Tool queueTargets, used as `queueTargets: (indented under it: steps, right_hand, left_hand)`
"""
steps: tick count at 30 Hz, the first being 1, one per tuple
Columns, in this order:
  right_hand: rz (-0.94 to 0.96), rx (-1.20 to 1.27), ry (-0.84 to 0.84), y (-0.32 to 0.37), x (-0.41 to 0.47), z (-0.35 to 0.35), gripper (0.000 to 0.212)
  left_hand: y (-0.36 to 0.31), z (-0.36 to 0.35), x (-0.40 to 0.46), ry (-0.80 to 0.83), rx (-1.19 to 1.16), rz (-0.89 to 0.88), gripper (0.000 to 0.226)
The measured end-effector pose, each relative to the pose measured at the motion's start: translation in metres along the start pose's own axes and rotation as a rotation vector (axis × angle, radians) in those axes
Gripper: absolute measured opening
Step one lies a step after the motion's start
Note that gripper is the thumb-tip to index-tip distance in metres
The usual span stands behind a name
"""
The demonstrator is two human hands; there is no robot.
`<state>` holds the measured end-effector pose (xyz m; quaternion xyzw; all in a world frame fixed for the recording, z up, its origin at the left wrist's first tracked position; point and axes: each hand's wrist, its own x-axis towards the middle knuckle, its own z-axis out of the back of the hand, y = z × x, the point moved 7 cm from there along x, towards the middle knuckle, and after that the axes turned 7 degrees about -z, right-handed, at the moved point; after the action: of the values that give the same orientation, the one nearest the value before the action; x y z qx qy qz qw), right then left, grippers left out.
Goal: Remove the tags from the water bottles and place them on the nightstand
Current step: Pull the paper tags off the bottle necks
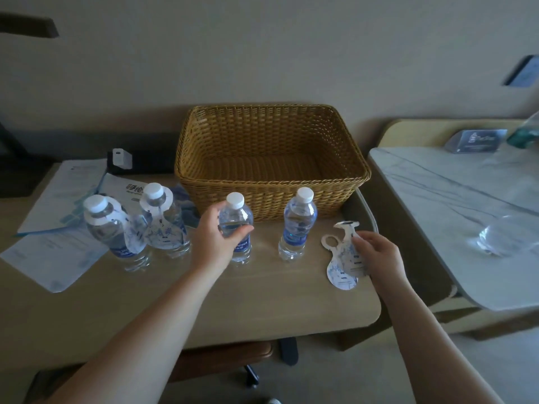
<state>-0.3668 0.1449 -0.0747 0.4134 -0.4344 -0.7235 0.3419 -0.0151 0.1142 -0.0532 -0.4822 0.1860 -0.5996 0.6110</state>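
Note:
Several clear water bottles with white caps stand in a row on the beige table [262,310]. The two on the left [113,228] [163,220] carry white and blue paper tags around their necks. My left hand [217,237] is wrapped around the third bottle [236,220], which has no tag. The fourth bottle [297,225] stands free, also without a tag. My right hand [376,255] pinches a loose tag [354,255] at the table's right side. This tag overlaps another loose tag [339,275] lying flat on the table.
A big wicker basket [271,158] stands behind the bottles. Papers and brochures [58,217] lie at the left. A marble-topped surface [455,199] stands to the right with a card holder [475,139] and clear plastic on it. A chair base shows under the table.

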Motion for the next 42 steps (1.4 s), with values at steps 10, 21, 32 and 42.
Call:
queueTargets:
  steps: [10,21,32,42]
  right_hand:
    - [-0.113,-0.19,-0.043,-0.056,0.057,-0.032,0.021]
    - [0.058,-0.651,-0.1,-0.06,0.058,-0.032,0.019]
    - [0.25,-0.452,-0.094,-0.043,-0.01,-0.035,0.031]
    - [0.631,-0.394,0.204,0.028,-0.127,-0.147,0.024]
  left_hand:
    - [-0.002,-0.005,-0.001,-0.001,-0.012,-0.032,0.065]
    - [-0.001,-0.008,-0.001,0.013,-0.073,0.016,0.061]
    - [-0.015,-0.001,-0.008,0.046,0.064,0.047,0.096]
    - [-0.054,0.096,-0.016,-0.096,0.208,-0.307,0.04]
